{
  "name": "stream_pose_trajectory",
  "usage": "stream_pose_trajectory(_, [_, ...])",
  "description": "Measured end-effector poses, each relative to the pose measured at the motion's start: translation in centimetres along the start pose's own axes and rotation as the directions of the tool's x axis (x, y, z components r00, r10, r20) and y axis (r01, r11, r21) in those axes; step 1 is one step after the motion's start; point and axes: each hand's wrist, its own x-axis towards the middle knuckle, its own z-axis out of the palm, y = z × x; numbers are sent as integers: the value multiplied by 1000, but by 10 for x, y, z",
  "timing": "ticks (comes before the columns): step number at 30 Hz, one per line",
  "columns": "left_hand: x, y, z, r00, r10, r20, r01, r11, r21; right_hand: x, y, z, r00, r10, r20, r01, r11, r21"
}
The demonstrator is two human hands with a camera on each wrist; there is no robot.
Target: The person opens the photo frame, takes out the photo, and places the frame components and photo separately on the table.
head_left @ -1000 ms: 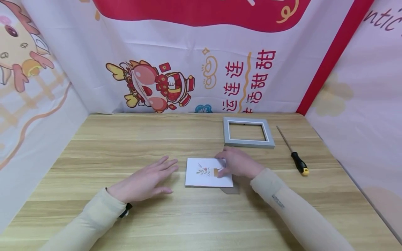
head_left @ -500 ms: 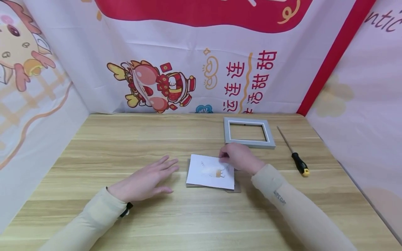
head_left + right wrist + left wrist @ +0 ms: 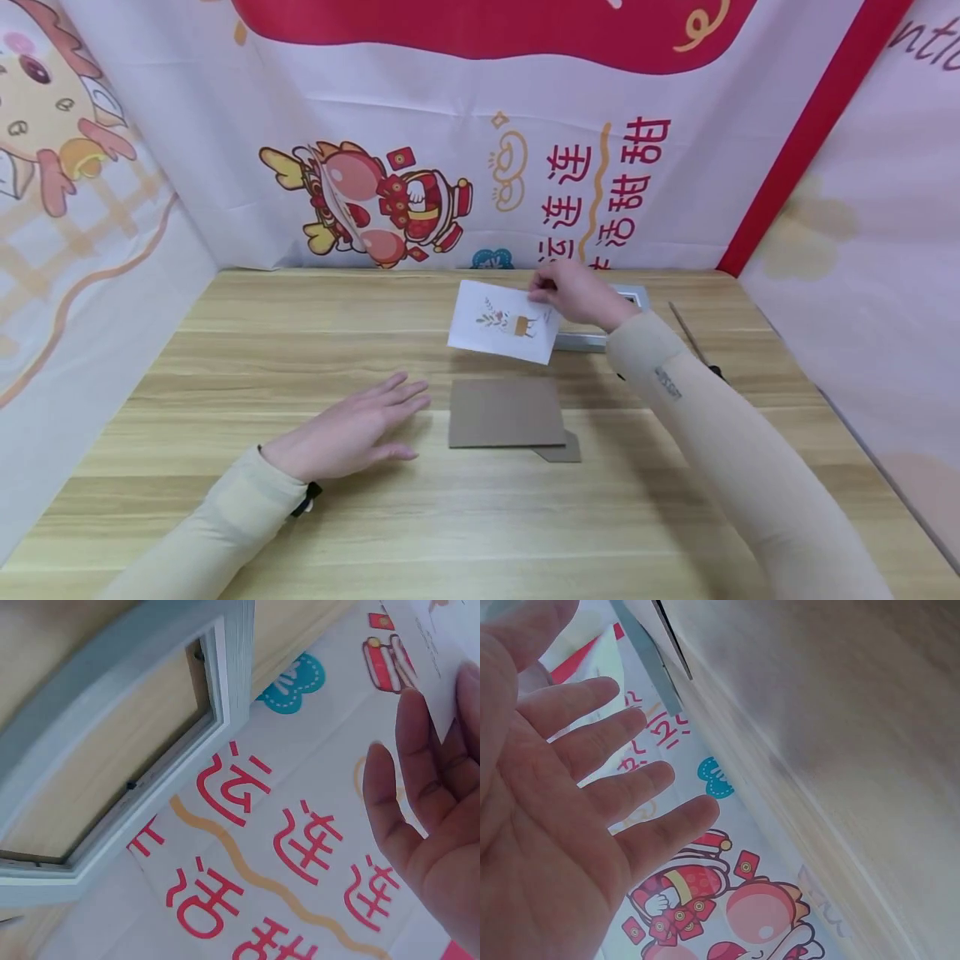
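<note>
My right hand (image 3: pixel 581 293) pinches a white picture card (image 3: pixel 487 329) by its upper right corner and holds it raised above the table. A plant drawing in a tan pot shows on the card. In the right wrist view, the thumb and fingers (image 3: pixel 420 750) grip the card's corner. Below it on the table lies a brown backing board (image 3: pixel 506 414), its stand flap (image 3: pixel 564 450) jutting out at the lower right. To the board's left, my left hand (image 3: pixel 356 429) holds nothing, its fingers spread. The grey picture frame (image 3: pixel 581 342) is partly hidden behind my right hand and forearm.
A screwdriver (image 3: pixel 688 333) lies at the right of the wooden table (image 3: pixel 337 325), its handle mostly covered by my right sleeve. A printed cloth (image 3: pixel 420 83) hangs along the back edge, with more cloth on both sides.
The right hand has lifted the picture card off the backing board and carried it away toward the back, uncovering the board. My left hand has stayed in place.
</note>
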Motion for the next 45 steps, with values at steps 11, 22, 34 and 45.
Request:
stream_pose_trajectory(11, [5, 7, -3, 1000, 13, 10, -13, 1000, 2, 40, -2, 16, 956, 287, -66, -284, 958, 48])
stream_pose_trajectory(22, [9, 7, -6, 999, 38, 4, -38, 999, 30, 39, -10, 50, 868, 493, -56, -484, 867, 122])
stream_pose_trajectory(34, [12, 8, -5, 998, 65, -4, -65, 997, 38, 47, -10, 78, 864, 503, 0, -503, 864, 25])
stream_pose_trajectory(45, [27, 13, 0, 996, 64, 56, -64, 998, 2, 50, -7, 87, 895, 446, -17, -444, 885, -142])
